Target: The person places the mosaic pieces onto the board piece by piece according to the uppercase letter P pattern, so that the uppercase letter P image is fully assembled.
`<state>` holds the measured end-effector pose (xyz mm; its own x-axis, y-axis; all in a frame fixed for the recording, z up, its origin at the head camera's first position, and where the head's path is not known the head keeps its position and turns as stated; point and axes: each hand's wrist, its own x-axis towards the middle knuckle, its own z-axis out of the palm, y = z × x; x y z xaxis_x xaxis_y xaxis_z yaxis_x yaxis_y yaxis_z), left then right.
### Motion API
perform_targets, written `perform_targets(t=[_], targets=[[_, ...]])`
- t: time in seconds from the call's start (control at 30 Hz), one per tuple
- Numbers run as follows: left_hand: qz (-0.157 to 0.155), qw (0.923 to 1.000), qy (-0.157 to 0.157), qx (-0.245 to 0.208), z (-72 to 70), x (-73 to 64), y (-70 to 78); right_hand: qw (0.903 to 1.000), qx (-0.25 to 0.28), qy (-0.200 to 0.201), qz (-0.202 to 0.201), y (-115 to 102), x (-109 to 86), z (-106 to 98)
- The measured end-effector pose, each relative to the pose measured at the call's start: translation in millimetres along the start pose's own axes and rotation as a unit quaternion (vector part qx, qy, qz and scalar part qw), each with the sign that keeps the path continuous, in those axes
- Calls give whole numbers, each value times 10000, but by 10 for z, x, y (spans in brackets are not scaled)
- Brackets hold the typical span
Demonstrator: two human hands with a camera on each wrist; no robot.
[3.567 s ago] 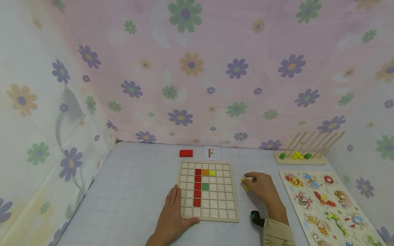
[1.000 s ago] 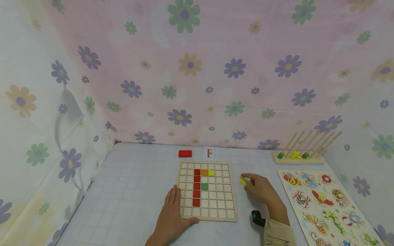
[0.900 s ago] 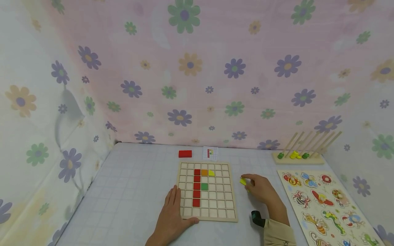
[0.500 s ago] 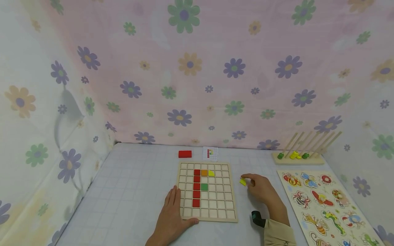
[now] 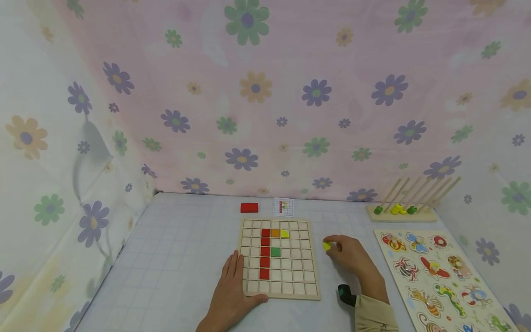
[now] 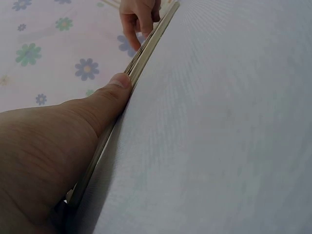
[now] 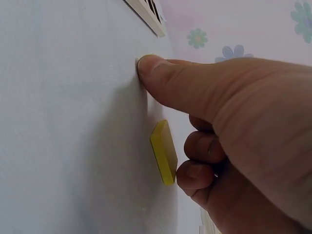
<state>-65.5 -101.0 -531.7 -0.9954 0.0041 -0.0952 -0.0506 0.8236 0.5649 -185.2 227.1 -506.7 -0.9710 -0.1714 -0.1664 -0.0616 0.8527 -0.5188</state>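
Note:
A wooden grid board (image 5: 314, 276) lies on the table with several red tiles (image 5: 265, 252) in a column. An orange tile (image 5: 275, 233), a yellow-faced tile (image 5: 285, 234) and a green tile (image 5: 275, 252) sit in other cells. My left hand (image 5: 230, 288) lies along the board's left side, fingers straight, thumb at its front edge. Right of the board, my right hand (image 5: 350, 253) pinches a yellow tile (image 5: 327, 246) between thumb and index finger. In the right wrist view a yellow tile (image 7: 163, 153) shows below the thumb, close to the curled fingers.
Behind the board are a red block (image 5: 249, 208) and a pattern card (image 5: 284, 207). At the back right stands a peg rack (image 5: 402, 216) with green and yellow pieces. An insect puzzle board (image 5: 444, 276) lies at right. A dark device (image 5: 346, 295) sits by the right sleeve.
Half a second ago the right thumb was drawn back from the yellow tile; now it presses against it. The left hand and the tiles on the board stay put.

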Motion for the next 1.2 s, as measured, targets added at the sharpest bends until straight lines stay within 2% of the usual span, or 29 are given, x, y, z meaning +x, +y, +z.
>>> perform_targets(t=[0.4, 0.63, 0.9, 1.2], targets=[[98, 9999, 49, 48, -3, 18, -11, 9995, -240, 194, -69, -54, 48, 25], [98, 9999, 92, 46, -5, 21, -11, 9985, -514, 198, -68, -85, 104, 62], [27, 10000, 17, 3, 3, 4, -11, 9971, -750, 145, -34, -160, 80, 76], [-12, 10000, -29, 2, -8, -5, -3, 9970, -559, 227, -490, -253, 26, 50]])
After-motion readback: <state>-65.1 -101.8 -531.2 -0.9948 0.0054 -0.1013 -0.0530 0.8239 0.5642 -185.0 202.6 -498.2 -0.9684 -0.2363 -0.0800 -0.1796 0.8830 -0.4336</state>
